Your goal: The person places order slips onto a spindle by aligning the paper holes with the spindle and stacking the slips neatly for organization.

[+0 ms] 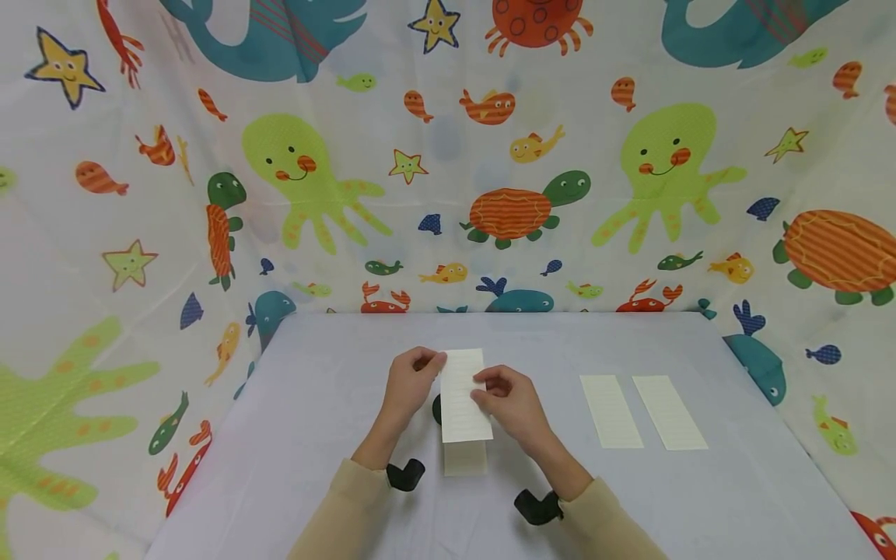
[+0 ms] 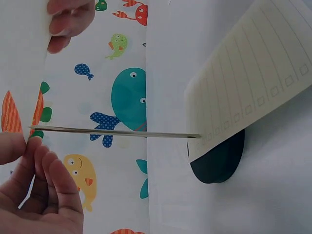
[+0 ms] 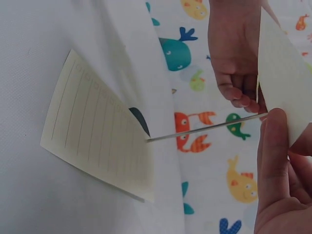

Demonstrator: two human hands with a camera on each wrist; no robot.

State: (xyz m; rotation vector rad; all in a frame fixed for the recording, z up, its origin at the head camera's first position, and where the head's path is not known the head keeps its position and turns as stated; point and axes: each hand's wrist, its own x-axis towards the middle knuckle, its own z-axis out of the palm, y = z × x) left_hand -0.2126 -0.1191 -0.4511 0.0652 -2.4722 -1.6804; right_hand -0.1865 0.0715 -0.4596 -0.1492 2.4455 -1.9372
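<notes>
In the head view, a lined cream paper slip (image 1: 463, 400) stands raised in front of me. My left hand (image 1: 413, 381) pinches it at the upper left corner. My right hand (image 1: 509, 398) pinches its right edge, about halfway down. Below its lower edge shows another cream paper panel (image 1: 465, 459). The left wrist view has a lined panel with small printed squares (image 2: 248, 83) slanting over the table, and a thin paper edge (image 2: 117, 132) running from it to the fingers. A dark rounded object (image 2: 219, 161) sits partly hidden behind the paper.
Two more lined slips, a nearer one (image 1: 611, 412) and an outer one (image 1: 670, 412), lie flat on the white table (image 1: 315, 373) to the right. A cloth printed with sea animals (image 1: 434, 210) hangs behind and beside the table. Dark wrist mounts (image 1: 537, 507) sit on both wrists.
</notes>
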